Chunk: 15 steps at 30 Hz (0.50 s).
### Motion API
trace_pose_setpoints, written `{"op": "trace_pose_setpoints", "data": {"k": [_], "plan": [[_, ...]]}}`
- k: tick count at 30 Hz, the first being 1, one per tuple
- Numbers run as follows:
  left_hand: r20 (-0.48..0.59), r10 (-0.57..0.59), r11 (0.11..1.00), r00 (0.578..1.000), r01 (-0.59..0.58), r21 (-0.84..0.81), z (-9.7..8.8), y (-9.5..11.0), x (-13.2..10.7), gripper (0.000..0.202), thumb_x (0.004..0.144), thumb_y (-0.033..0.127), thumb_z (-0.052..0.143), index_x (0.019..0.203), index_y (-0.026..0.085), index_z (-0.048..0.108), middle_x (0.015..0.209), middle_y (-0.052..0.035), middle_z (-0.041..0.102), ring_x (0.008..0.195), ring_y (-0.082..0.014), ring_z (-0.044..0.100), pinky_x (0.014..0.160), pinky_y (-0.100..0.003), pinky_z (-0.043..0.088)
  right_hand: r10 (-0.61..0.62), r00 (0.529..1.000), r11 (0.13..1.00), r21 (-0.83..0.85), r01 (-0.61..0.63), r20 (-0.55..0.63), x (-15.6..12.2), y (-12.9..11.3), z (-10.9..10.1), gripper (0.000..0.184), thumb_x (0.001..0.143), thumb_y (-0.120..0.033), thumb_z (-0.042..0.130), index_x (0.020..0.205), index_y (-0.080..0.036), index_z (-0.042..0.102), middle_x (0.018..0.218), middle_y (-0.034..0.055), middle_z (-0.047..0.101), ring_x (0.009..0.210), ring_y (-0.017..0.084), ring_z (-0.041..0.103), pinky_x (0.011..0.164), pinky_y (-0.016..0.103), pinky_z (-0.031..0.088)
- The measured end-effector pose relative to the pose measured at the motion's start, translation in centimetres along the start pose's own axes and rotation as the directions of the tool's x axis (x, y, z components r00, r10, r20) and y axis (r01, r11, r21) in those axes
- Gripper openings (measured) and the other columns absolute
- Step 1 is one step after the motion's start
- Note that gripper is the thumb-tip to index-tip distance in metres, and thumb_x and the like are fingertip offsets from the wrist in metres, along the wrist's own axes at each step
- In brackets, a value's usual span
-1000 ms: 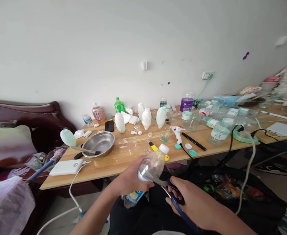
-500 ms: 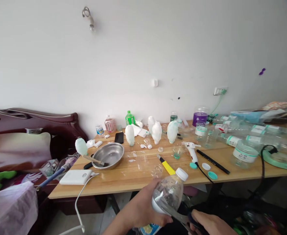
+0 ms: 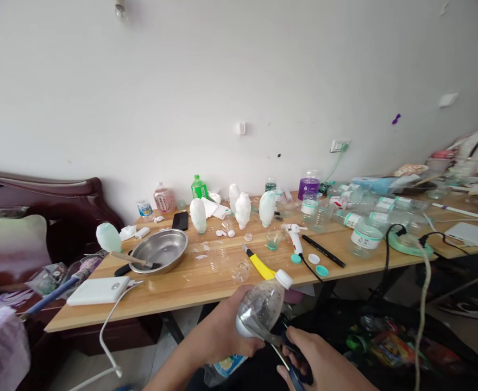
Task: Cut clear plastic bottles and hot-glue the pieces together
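Note:
My left hand [image 3: 222, 331] is wrapped round the lower part of a clear plastic bottle [image 3: 263, 307] with a white cap, held tilted below the front edge of the wooden table [image 3: 174, 293]. My right hand [image 3: 320, 364] grips blue-handled scissors [image 3: 288, 353]. The scissor blades touch the bottle's side near its base. A second bottle piece with a blue label [image 3: 225, 366] lies under my left hand, partly hidden.
On the table lie a steel bowl [image 3: 157, 251], a white power bank [image 3: 98, 290] with cable, a yellow utility knife [image 3: 259, 263], a glue gun [image 3: 294, 233], a black phone [image 3: 180, 220], white-coated bottle shapes [image 3: 243, 209], several clear bottles [image 3: 365, 228] and loose caps. A dark bag [image 3: 385, 342] sits at right.
The view swung up and left, then back down and right. Both hands stay on the bottle and scissors, blades still at the bottle's base.

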<state>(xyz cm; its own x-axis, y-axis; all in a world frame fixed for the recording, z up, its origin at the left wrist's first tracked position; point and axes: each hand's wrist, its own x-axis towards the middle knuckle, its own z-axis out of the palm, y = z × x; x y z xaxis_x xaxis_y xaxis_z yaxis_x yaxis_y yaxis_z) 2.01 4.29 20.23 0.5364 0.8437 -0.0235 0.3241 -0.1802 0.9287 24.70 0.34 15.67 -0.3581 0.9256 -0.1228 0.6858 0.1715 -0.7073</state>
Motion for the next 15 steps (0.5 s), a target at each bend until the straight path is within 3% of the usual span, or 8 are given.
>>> {"op": "trace_pose_setpoints", "data": {"k": [3,8,15], "plan": [[0.002,-0.012,1.0,1.0,0.012,-0.008,-0.1,-0.2,0.3,0.079,0.064,0.018,0.08,0.134,0.024,0.046,0.124,-0.0048,0.066,0.111,-0.0277,0.061,0.098,-0.036,0.047,-0.03,0.999,0.999,0.01,0.03,0.042,0.5,0.3,-0.1,0.016,0.079,-0.031,0.06,0.077,-0.021,0.049,0.078,0.0033,0.067,0.062,0.013,0.059,0.057,0.02,0.04],[-0.035,-0.034,0.999,0.999,0.034,0.001,-0.4,-0.9,1.1,0.086,0.061,0.017,0.081,0.137,0.022,0.043,0.125,-0.0072,0.065,0.113,-0.028,0.06,0.103,-0.042,0.044,-0.002,1.0,1.0,-0.022,0.002,0.002,1.2,0.2,-0.6,0.022,0.081,-0.033,0.058,0.069,-0.022,0.043,0.069,0.0005,0.065,0.059,0.012,0.055,0.056,0.021,0.038],[-0.038,0.08,0.997,0.996,-0.079,0.027,-1.3,-1.2,1.4,0.083,0.061,0.018,0.083,0.136,0.024,0.048,0.137,-0.009,0.056,0.124,-0.0317,0.052,0.11,-0.046,0.036,-0.065,0.997,0.997,-0.054,0.062,-0.047,1.7,-0.1,-1.0,0.025,0.083,-0.036,0.057,0.068,-0.023,0.042,0.065,-0.002,0.062,0.057,0.012,0.049,0.056,0.023,0.037]]}}
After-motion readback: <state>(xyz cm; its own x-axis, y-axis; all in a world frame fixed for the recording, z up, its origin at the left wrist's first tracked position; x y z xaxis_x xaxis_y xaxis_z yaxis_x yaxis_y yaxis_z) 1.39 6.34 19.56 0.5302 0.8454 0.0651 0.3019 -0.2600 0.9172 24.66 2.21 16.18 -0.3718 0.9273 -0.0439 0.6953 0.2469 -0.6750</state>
